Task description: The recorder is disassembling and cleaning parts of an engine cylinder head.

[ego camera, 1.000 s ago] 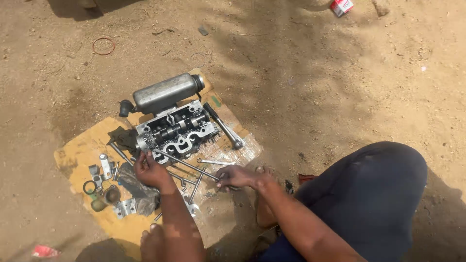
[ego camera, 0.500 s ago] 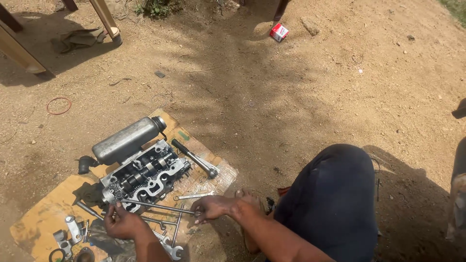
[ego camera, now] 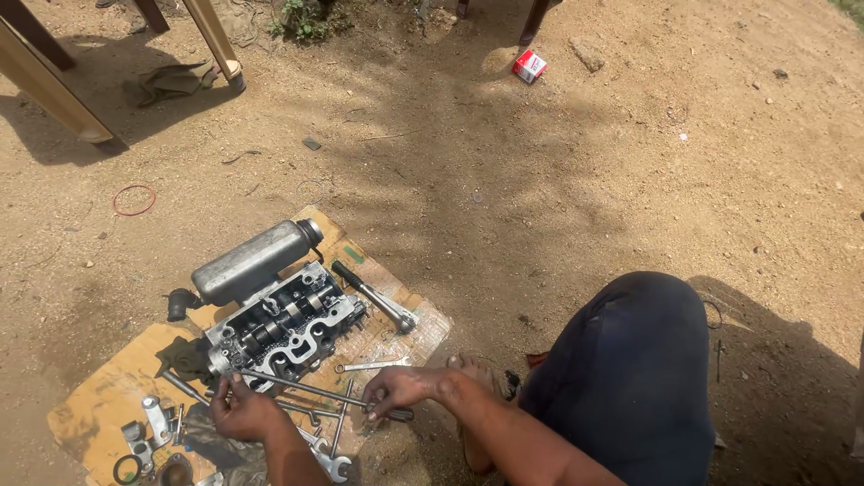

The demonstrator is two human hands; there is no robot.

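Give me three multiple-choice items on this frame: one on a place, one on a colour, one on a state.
1. Where does the cylinder head lie?
A. on bare dirt
B. on a cardboard sheet
C. on the person's lap

2. What colour is the ring on the ground at the left?
A. red
B. blue
C. white

3. What is the right hand doing?
A. resting open on the knee
B. gripping a long metal rod
C. lifting the ratchet

Answers:
1. B, the head sits on the tan sheet among loose parts.
2. A, it is a thin red loop on the dirt.
3. B, its fingers close on the rod's dark handle end, while the left hand touches the rod near the head; the ratchet lies untouched.
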